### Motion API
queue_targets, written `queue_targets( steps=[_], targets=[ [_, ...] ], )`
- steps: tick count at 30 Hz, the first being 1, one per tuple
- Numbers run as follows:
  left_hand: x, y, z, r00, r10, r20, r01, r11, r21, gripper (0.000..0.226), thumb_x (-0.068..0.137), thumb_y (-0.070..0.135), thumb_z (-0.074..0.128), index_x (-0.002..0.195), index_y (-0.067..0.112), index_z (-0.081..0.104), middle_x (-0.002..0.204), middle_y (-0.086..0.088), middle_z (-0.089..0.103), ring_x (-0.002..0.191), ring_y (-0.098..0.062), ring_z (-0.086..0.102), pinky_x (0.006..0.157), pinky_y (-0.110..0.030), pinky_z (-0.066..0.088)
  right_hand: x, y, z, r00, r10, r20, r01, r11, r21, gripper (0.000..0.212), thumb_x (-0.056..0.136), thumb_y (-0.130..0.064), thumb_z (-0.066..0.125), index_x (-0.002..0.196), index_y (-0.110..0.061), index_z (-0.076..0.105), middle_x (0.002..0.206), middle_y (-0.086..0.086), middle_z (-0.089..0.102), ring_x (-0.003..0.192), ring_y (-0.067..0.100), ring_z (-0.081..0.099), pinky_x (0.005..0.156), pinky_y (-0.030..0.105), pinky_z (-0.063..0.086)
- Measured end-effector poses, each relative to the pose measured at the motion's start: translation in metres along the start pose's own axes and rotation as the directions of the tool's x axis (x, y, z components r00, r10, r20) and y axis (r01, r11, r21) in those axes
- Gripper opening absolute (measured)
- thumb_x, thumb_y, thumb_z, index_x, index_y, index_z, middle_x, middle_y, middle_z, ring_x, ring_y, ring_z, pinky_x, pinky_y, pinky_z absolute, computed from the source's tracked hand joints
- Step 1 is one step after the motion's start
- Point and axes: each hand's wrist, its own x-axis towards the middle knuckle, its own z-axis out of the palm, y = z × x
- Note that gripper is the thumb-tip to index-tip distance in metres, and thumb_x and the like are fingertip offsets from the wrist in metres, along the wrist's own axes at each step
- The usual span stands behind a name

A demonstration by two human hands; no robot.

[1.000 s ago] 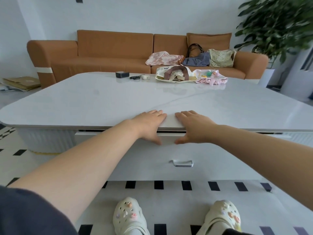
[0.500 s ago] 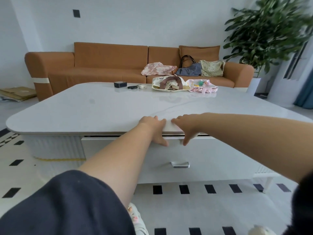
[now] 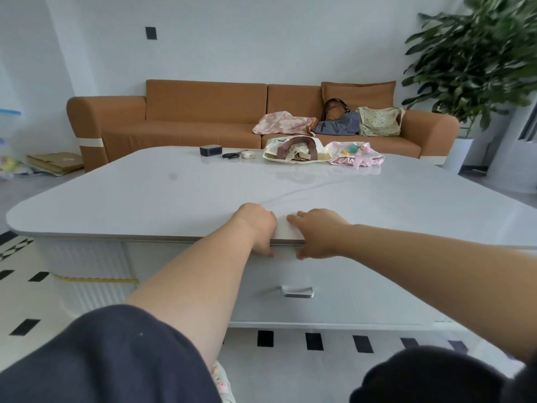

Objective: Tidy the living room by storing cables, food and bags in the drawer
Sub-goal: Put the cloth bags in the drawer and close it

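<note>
- Hands first: left hand (image 3: pixel 257 228) and right hand (image 3: pixel 318 234) sit close together on the near edge of the table (image 3: pixel 174 199). Each one pinches the edge, fingers on top and thumb hooked down below. The left fingers are curled tighter and the right ones lie a bit flatter.
- Right under the thumbs is the drawer (image 3: pixel 363 286). It looks shut to me, and its handle (image 3: pixel 297 291) is untouched.
- My guess is the drawer needs opening next. I'd let go of the edge, drop one hand to the handle and pull straight back, not sideways, so it slides clean.
- Nothing is in reach yet. The tote bag (image 3: pixel 296 151) and pink bag (image 3: pixel 356 157) are at the far side of the table, well apart from the hands. A small black coil (image 3: pixel 231 155) lies there too, maybe a cable, but it's too small to tell. More bags (image 3: pixel 337 126) are on the sofa (image 3: pixel 203 112). So open the drawer first, then walk round instead of stretching across.
- Compared with a second ago, the fingers were stretched out flat on the edge and now they're bent and gripping.
- The view has tilted up too. The pale shoes on the floor are all but gone, and there's more wall and plant. A dark sleeve now fills the bottom.
- The stuff on the table hasn't budged. I can't tell whether the drawer shifted.
</note>
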Motion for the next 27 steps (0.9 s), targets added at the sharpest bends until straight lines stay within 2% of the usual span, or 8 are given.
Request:
queue_targets(
  steps=[4, 10, 16, 19, 21, 23, 25, 27],
  targets=[
    [-0.003, 0.011, -0.004, 0.999, -0.031, 0.006, 0.031, 0.999, 0.035, 0.048, 0.09, 0.04, 0.056, 0.123, 0.007, 0.047, 0.117, -0.009, 0.059, 0.109, -0.026, 0.057, 0.077, -0.031, 0.043, -0.002, 0.002, 0.006, 0.993, -0.052, -0.102, 0.048, 0.998, -0.044, 0.049, 0.085, -0.046, 0.056, 0.12, -0.013, 0.045, 0.114, 0.006, 0.056, 0.102, 0.03, 0.056, 0.082, 0.037, 0.047],
    [-0.005, 0.019, -0.025, 0.976, -0.042, 0.215, 0.038, 0.999, 0.021, 0.03, 0.089, 0.026, 0.058, 0.116, 0.012, 0.058, 0.116, -0.005, 0.061, 0.104, -0.023, 0.059, 0.07, -0.029, 0.043, -0.013, 0.008, -0.013, 0.99, -0.135, -0.039, 0.13, 0.985, -0.115, 0.032, 0.082, -0.032, 0.056, 0.105, -0.009, 0.057, 0.1, 0.009, 0.061, 0.092, 0.03, 0.057, 0.066, 0.029, 0.042],
    [-0.008, 0.024, -0.037, 0.963, 0.0, 0.268, -0.017, 0.998, 0.064, 0.023, 0.088, 0.017, 0.056, 0.11, 0.011, 0.062, 0.072, 0.0, 0.044, 0.099, -0.023, 0.062, 0.064, -0.024, 0.044, -0.019, 0.0, -0.026, 0.982, -0.185, 0.041, 0.19, 0.956, -0.223, 0.02, 0.084, -0.025, 0.058, 0.09, -0.006, 0.059, 0.095, 0.011, 0.062, 0.076, 0.028, 0.05, 0.062, 0.028, 0.039],
    [-0.005, 0.021, -0.037, 0.959, 0.088, 0.269, -0.121, 0.987, 0.108, 0.024, 0.088, 0.02, 0.057, 0.11, 0.011, 0.062, 0.069, 0.002, 0.04, 0.079, -0.021, 0.052, 0.049, -0.021, 0.037, -0.02, -0.002, -0.029, 0.981, -0.176, 0.075, 0.19, 0.944, -0.268, 0.015, 0.084, -0.022, 0.055, 0.087, -0.008, 0.056, 0.093, 0.011, 0.063, 0.071, 0.026, 0.045, 0.062, 0.028, 0.037],
    [0.001, 0.018, -0.041, 0.947, 0.146, 0.286, -0.191, 0.973, 0.134, 0.026, 0.087, 0.029, 0.061, 0.106, 0.011, 0.062, 0.071, 0.003, 0.045, 0.076, -0.02, 0.048, 0.058, -0.025, 0.042, -0.024, -0.002, -0.029, 0.984, -0.162, 0.077, 0.178, 0.941, -0.288, 0.015, 0.085, -0.023, 0.053, 0.088, -0.009, 0.055, 0.093, 0.01, 0.064, 0.071, 0.027, 0.047, 0.062, 0.028, 0.037],
    [0.011, -0.002, -0.046, 0.939, 0.225, 0.259, -0.243, 0.969, 0.037, 0.035, 0.083, 0.045, 0.065, 0.091, 0.012, 0.06, 0.075, 0.002, 0.054, 0.073, -0.021, 0.051, 0.061, -0.028, 0.041, -0.02, 0.0, -0.034, 0.983, -0.164, 0.078, 0.179, 0.942, -0.283, 0.025, 0.087, -0.034, 0.054, 0.097, -0.011, 0.057, 0.097, 0.007, 0.064, 0.081, 0.029, 0.056, 0.065, 0.029, 0.041],
    [0.024, -0.037, -0.048, 0.928, 0.232, 0.291, -0.17, 0.959, -0.225, 0.047, 0.075, 0.057, 0.07, 0.082, 0.011, 0.062, 0.071, 0.004, 0.058, 0.072, -0.019, 0.059, 0.061, -0.029, 0.046, -0.012, 0.008, -0.047, 0.98, -0.135, 0.148, 0.155, 0.979, -0.132, 0.046, 0.083, -0.052, 0.06, 0.113, -0.017, 0.058, 0.105, 0.0, 0.065, 0.096, 0.025, 0.058, 0.074, 0.029, 0.043],
    [0.04, -0.07, -0.038, 0.907, 0.227, 0.355, -0.049, 0.894, -0.446, 0.048, 0.073, 0.05, 0.075, 0.104, 0.014, 0.065, 0.088, 0.006, 0.065, 0.082, -0.015, 0.066, 0.067, -0.027, 0.053, 0.002, 0.022, -0.062, 0.966, -0.092, 0.242, 0.061, 0.989, 0.132, 0.062, 0.075, -0.058, 0.067, 0.124, -0.021, 0.056, 0.11, -0.01, 0.066, 0.101, 0.014, 0.059, 0.083, 0.028, 0.046]
  ],
)
